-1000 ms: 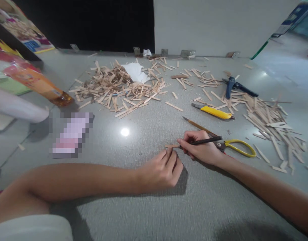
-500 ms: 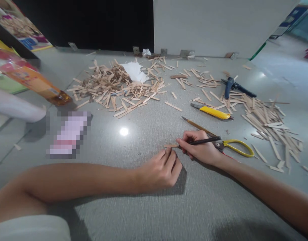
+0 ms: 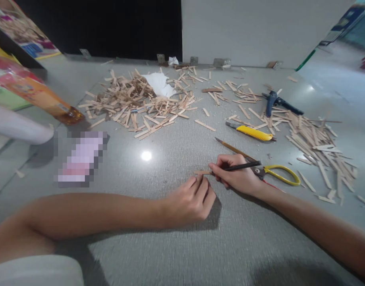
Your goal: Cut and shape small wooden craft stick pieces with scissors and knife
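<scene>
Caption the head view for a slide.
Left hand pins a small wooden stick on the grey surface while right hand marks it with a dark pencil.

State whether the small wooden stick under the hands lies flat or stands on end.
Flat. The stick lies on the grey surface, left hand fingertips pressing it, right hand holding a pencil at its end.

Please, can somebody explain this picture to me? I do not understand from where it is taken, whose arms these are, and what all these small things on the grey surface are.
The camera sits on a person's head and looks down, so both arms are that person's own. The left hand presses a small wooden stick onto the grey surface. The right hand holds a dark pencil, its tip at the stick. Around lie piles of wooden sticks, a yellow knife, yellow-handled scissors, a brown pencil and a blue glue gun.
</scene>
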`<state>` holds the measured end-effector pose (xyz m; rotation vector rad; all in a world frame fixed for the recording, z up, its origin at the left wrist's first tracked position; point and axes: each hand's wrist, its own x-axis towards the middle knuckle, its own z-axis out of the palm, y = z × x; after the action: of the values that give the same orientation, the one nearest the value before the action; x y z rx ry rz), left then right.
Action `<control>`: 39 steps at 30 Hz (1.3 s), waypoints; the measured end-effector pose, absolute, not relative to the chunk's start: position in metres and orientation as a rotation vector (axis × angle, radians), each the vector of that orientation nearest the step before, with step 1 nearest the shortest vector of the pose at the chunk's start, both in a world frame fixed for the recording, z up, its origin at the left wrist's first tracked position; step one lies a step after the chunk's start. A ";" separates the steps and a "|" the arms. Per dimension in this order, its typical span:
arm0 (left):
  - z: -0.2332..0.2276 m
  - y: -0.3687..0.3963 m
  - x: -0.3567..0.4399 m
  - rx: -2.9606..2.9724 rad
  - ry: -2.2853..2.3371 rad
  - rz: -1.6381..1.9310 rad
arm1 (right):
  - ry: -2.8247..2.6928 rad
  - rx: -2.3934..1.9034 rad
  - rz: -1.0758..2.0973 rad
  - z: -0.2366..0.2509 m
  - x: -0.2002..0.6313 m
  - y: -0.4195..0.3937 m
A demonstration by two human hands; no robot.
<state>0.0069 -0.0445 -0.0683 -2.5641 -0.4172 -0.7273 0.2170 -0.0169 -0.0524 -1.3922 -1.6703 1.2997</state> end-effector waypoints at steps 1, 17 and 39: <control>-0.068 -0.044 0.007 -2.567 -0.414 -0.723 | -1.671 -1.387 1.301 -0.052 0.217 -0.017; -0.071 -0.044 0.005 -2.612 -0.402 -0.684 | -1.650 -1.316 1.287 -0.050 0.219 -0.016; -0.074 -0.043 0.006 -2.566 -0.426 -0.705 | -1.741 -1.316 1.328 -0.053 0.223 -0.014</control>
<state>0.0061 -0.0429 -0.0740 -2.5658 -0.4265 -0.7049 0.2227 -0.0142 -0.0530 -1.3158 -1.7414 1.3283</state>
